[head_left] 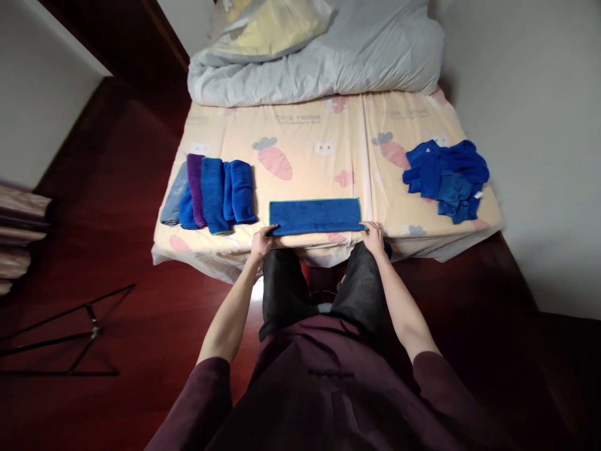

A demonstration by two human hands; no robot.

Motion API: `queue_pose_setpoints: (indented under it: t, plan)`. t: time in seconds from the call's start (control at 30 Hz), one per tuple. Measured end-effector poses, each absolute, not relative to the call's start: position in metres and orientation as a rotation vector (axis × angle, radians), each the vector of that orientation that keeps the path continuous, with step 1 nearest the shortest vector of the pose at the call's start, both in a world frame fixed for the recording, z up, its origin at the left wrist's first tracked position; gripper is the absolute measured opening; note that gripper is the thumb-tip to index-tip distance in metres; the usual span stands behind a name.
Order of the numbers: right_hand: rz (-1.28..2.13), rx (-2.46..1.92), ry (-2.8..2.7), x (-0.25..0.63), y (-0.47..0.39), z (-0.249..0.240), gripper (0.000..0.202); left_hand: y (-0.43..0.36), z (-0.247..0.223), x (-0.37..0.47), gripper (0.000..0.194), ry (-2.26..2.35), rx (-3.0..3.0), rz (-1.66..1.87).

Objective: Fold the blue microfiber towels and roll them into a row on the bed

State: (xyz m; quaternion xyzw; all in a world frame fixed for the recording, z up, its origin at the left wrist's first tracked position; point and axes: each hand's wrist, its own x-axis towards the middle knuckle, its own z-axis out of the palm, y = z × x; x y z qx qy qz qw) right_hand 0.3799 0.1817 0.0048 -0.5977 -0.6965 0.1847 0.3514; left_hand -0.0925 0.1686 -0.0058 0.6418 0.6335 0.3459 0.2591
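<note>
Blue towel [314,216] is laid as a long strip near the front edge of the bed [310,178], in the centre, w/ its long sides running L to R. Green trim is seen along the far edge and both ends. Its near L corner is pinched by the L hand [261,242], thumb and fingers together; its near R corner is pinched by the R hand [374,238] likewise. Both hands are set well apart, w/ the near edge stretched btwn them.

To the L, a row of folded towels is laid side by side, touching: grey towel [174,195] outermost, then blue, purple towel [196,188], then more blue; exact no. of blue ones can't be told. On the R side of the bed, a loose blue pile [444,169] is left crumpled, w/ small white tags showing.

Carrots are printed on the pale sheet. At the far end, a grey quilt [370,56] is bunched up, w/ yellow fabric [282,28] on top. Dark trousers [282,285] are seen btwn the arms. On the red floor [164,326], a black stand [95,329] is seen at far L, partly cut off by the frame edge.
</note>
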Motion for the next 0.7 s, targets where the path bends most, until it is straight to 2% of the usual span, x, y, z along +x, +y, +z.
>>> queue_pose_setpoints:
  t: [0.17, 0.43, 0.7]
  plan:
    - [0.544, -1.517, -1.768, 0.383, 0.184, 0.003, 0.040, 0.169, -0.014, -0.104, 0.037, 1.738, 1.590, 1.062]
    - [0.580, -1.467, -1.754, 0.386, 0.188, -0.001, 0.045, 0.170, -0.032, -0.109, 0.044, 1.722, 1.456, 1.152]
    - [0.627, -1.448, -1.776, 0.383, 0.186, 0.005, 0.053, 0.172, -0.034, -0.111, 0.038, 1.649, 1.553, 1.169]
